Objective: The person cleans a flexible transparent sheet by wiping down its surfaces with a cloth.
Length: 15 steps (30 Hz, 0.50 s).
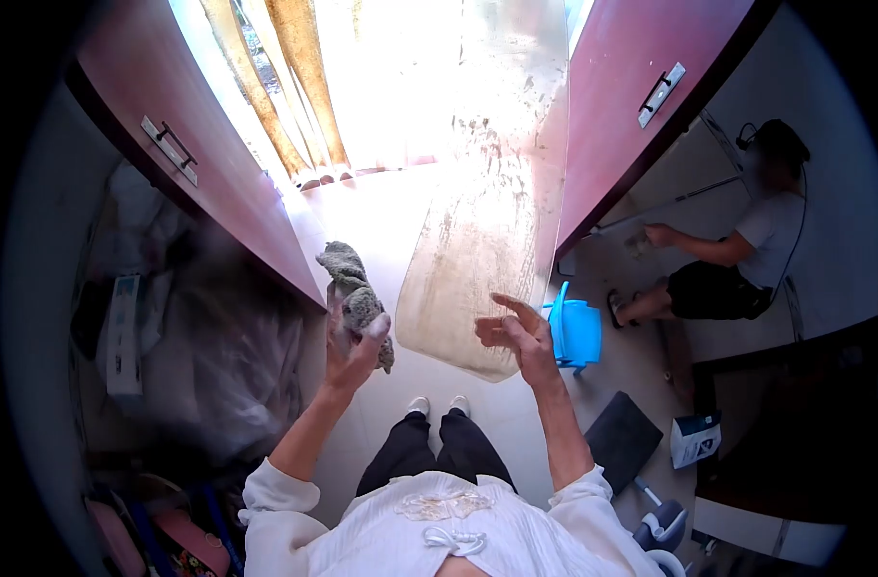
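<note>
A grey-green fluffy rag [346, 272] is bunched up in my left hand [351, 354], its upper end flopping above the fingers and its lower end beside the thumb. To the right of it hangs a see-through plastic curtain strip [468, 255] with brown smears and streaks over its face and a rounded lower end. My right hand [527, 341] overlaps the strip's lower right edge in this view. Its index finger is stretched out to the left, with the fingers apart.
Pink door leaves [607, 115] flank the bright doorway, where yellowish strips [300, 87] hang at the left. A blue child's chair [576, 332] stands beside my right hand. At the right sits a person [747, 236]. Plastic-wrapped items [232, 375] are piled at the left.
</note>
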Available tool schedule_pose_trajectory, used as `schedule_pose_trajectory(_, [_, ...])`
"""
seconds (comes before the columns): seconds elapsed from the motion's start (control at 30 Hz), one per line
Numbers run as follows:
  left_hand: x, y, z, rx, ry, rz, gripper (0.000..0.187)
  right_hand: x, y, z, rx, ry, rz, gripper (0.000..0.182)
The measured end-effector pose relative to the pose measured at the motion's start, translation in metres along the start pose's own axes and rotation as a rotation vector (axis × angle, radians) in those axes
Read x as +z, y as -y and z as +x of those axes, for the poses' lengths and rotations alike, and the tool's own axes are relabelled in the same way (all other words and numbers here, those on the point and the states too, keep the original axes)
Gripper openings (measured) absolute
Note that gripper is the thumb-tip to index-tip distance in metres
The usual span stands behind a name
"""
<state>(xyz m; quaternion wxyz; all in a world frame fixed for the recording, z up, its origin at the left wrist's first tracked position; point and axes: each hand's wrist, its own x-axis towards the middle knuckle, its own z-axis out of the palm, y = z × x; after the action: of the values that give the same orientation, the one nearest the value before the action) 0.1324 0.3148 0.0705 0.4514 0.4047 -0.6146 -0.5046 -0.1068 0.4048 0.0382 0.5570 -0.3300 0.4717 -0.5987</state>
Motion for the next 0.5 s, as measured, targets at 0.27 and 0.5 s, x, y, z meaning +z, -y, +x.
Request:
schedule_pose_trajectory(0.27, [0.115, 0.005, 0.078, 0.623, 0.450, 0.849, 0.036, 0.012, -0.017, -0.019, 0.033, -0.103, -0.061, 0.030])
schedule_pose_trajectory(0.5, [0.122, 0.030, 0.023, 0.813, 0.686, 0.567, 0.043, -0.027, -0.047, -0.024, -0.199, -0.311, 0.031, 0.023])
